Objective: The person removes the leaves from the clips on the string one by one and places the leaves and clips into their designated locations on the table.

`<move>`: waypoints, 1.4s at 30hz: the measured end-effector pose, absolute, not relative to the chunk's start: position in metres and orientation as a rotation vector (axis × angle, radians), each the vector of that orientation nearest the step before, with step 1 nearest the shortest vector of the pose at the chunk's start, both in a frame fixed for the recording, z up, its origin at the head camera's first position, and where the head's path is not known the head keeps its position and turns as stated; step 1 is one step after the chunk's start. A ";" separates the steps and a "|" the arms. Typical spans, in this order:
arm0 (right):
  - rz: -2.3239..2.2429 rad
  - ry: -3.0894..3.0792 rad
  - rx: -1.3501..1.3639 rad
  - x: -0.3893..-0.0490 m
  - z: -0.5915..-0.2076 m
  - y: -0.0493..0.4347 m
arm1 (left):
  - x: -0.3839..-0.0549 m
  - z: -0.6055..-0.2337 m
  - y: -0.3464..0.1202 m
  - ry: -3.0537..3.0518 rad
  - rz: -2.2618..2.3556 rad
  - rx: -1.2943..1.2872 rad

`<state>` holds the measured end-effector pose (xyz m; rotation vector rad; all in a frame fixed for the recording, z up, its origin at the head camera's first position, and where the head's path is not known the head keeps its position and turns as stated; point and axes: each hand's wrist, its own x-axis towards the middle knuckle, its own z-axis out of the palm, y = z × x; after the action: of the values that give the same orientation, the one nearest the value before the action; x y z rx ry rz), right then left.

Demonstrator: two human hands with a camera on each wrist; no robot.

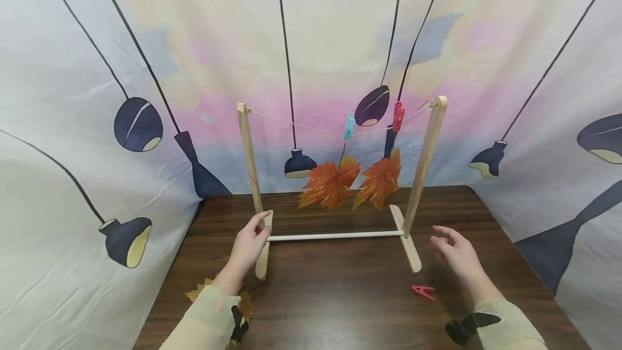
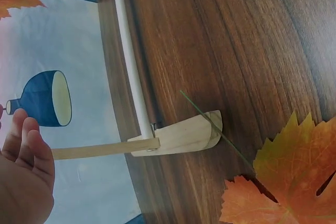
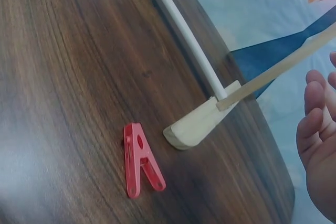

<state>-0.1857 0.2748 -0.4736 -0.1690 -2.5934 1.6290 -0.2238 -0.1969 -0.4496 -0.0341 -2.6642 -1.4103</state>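
Observation:
My left hand (image 1: 249,243) hovers in front of the left foot of a wooden stand (image 1: 249,161), its fingers loosely bent around nothing. To the right of the stand my right hand (image 1: 457,255) hangs in the air, likewise holding nothing. A string (image 1: 301,125) runs between the two posts. A light blue clothespin (image 1: 349,125) and a red clothespin (image 1: 398,116) sit on it, each with an orange maple leaf (image 1: 330,183) below. On the table near my right hand lies another red clothespin (image 3: 139,158). An orange-yellow leaf (image 2: 294,177) lies under my left forearm.
A white rod (image 1: 335,236) joins the stand's two feet, low over the dark wooden table (image 1: 335,296). Behind and at both sides hangs a pastel cloth (image 1: 340,42) printed with dark lamps.

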 end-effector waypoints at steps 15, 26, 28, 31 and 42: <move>1.633 -2.628 -0.138 -0.192 -0.464 0.259 | -0.229 -0.442 -0.193 -2.643 -1.449 -0.038; 1.619 -2.643 -0.086 -0.193 -0.455 0.254 | -0.234 -0.435 -0.186 -2.692 -1.405 -0.100; 1.618 -2.642 -0.083 -0.194 -0.454 0.253 | -0.235 -0.433 -0.185 -2.696 -1.403 -0.101; 1.606 -2.639 -0.075 -0.197 -0.454 0.251 | -0.236 -0.432 -0.183 -2.703 -1.385 -0.109; 1.639 -2.598 -0.034 -0.204 -0.446 0.241 | -0.241 -0.423 -0.175 -2.677 -1.427 -0.159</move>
<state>-0.2037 0.2415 -0.4458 -0.0339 -2.5978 1.6390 -0.2411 -0.1748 -0.4232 -0.1587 -2.6775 -1.4266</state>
